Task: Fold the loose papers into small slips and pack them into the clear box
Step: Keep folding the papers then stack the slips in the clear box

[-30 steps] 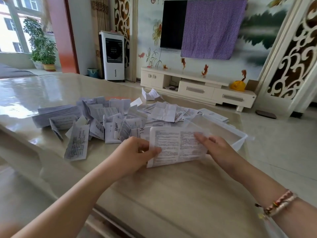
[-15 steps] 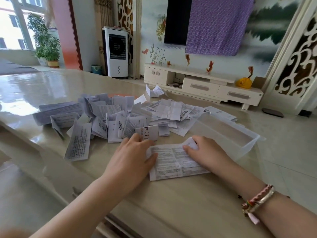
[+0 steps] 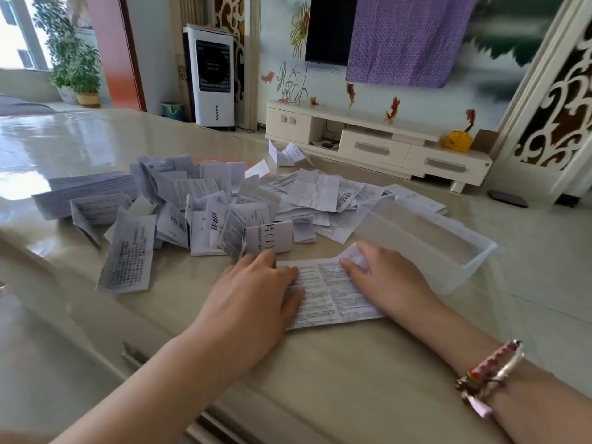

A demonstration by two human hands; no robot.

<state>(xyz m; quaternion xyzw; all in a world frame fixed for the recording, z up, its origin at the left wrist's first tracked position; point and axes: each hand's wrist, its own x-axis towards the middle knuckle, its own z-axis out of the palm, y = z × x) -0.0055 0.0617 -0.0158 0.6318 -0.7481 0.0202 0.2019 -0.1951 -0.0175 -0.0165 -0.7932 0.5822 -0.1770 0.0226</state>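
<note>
The printed paper [image 3: 326,293], held up a second ago, now lies flat under the left hand [image 3: 256,296] and right hand [image 3: 384,280], both spread and pressing, clear box [image 3: 448,251] just beyond the right.

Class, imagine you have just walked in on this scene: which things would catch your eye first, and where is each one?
First, both hands, left hand and right hand, pressing a printed sheet flat on the table's near edge. Behind them sprawls a heap of folded and loose papers across the table's middle. To the right of the sheet sits the clear box, apparently empty.
</note>
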